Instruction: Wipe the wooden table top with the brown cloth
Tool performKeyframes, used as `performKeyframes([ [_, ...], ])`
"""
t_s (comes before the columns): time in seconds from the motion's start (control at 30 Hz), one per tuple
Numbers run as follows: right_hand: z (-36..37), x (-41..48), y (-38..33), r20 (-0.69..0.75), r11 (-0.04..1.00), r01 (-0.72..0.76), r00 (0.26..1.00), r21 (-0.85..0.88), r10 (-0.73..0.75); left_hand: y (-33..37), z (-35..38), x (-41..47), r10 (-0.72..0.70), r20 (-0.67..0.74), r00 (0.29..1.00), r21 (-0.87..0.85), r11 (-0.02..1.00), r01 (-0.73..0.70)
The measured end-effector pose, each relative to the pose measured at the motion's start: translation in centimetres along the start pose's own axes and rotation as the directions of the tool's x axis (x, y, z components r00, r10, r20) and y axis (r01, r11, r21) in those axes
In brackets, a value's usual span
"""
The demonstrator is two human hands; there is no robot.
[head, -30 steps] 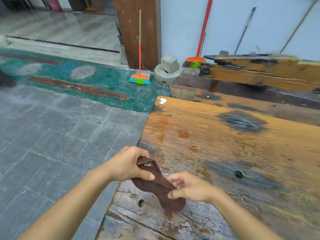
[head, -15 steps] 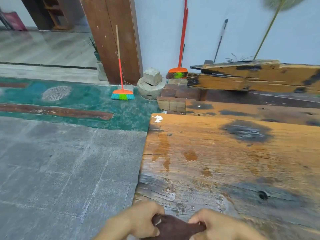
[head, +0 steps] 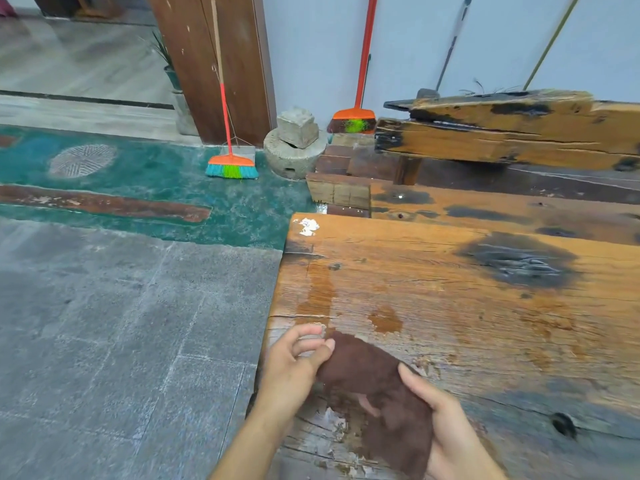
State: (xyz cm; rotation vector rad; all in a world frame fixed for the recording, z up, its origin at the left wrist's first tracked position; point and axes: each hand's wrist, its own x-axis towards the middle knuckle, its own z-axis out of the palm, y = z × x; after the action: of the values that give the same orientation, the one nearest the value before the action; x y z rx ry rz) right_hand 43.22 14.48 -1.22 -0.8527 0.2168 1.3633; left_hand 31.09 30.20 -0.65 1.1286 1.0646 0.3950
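The brown cloth [head: 374,386] is spread between both hands just above the near left corner of the wooden table top [head: 450,299]. My left hand [head: 294,362] pinches the cloth's left edge between thumb and fingers. My right hand [head: 450,431] grips the cloth's right side from underneath, with the thumb lying on top. The lower part of the cloth hangs down over the worn, flaking near edge of the table. The table top is orange-brown with dark burnt patches and damp-looking stains.
The table's left edge drops to a grey tiled floor [head: 121,341] with a green mat [head: 156,181] beyond. Two brooms [head: 231,164] [head: 354,116], a stone millstone [head: 294,150] and stacked old beams [head: 502,133] stand along the far wall.
Both hands have come up into view from the bottom edge and moved forward over the table corner. The bunched cloth is now opened out wider between them.
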Motion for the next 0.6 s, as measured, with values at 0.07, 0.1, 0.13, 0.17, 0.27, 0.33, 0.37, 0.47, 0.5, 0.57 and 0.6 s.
performKeyframes([
  [0.07, -0.5, 0.5, -0.5, -0.142, 0.993, 0.075, 0.986, -0.092, -0.088, -0.2, 1.3, 0.1, 0.021, -0.082, 0.996, 0.126, 0.992, -0.011],
  [0.1, -0.4, 0.7, -0.7, -0.203, 0.978, 0.089, 0.971, -0.189, -0.128, -0.3, 1.8, -0.2, 0.041, -0.127, 0.991, 0.207, 0.978, -0.014],
  [0.13, -0.2, 0.9, -0.8, -0.235, 0.952, 0.1, 0.956, -0.291, -0.173, -0.4, 2.5, -0.6, 0.043, -0.137, 0.99, 0.243, 0.97, -0.009],
  [0.17, 0.1, 0.9, -0.9, -0.24, 0.916, 0.094, 0.95, -0.391, -0.2, -0.5, 3.3, -1.0, 0.011, -0.101, 0.995, 0.222, 0.975, 0.012],
  [0.27, 0.4, 0.7, -1.0, -0.16, 0.778, 0.125, 0.947, -0.616, -0.278, -0.7, 5.0, -2.2, -0.066, 0.045, 0.997, 0.181, 0.982, 0.057],
  [0.33, 0.0, 0.4, -1.7, -0.117, 0.737, 0.18, 0.936, -0.651, -0.332, -0.6, 5.3, -2.3, -0.025, 0.062, 0.998, 0.174, 0.985, 0.014],
  [0.37, -0.1, 0.1, -2.1, -0.109, 0.769, 0.192, 0.941, -0.609, -0.321, -0.4, 5.2, -2.2, -0.008, 0.066, 0.998, 0.158, 0.987, -0.002],
  [0.47, -0.5, -0.8, -3.7, -0.103, 0.831, 0.227, 0.942, -0.507, -0.32, 0.4, 4.1, -2.0, 0.003, 0.061, 0.998, 0.111, 0.994, -0.01],
  [0.5, -0.6, -1.2, -4.3, -0.124, 0.851, 0.25, 0.932, -0.463, -0.341, 0.7, 3.6, -2.0, -0.005, 0.051, 0.999, 0.052, 0.999, 0.002],
  [0.57, -0.8, -1.6, -5.4, -0.197, 0.898, 0.293, 0.908, -0.329, -0.369, 1.6, 2.6, -1.7, -0.069, 0.047, 0.997, -0.149, 0.986, 0.075],
  [0.6, -0.8, -1.9, -5.8, -0.221, 0.911, 0.314, 0.9, -0.268, -0.375, 2.1, 2.2, -1.6, -0.113, 0.069, 0.991, -0.268, 0.955, 0.128],
])
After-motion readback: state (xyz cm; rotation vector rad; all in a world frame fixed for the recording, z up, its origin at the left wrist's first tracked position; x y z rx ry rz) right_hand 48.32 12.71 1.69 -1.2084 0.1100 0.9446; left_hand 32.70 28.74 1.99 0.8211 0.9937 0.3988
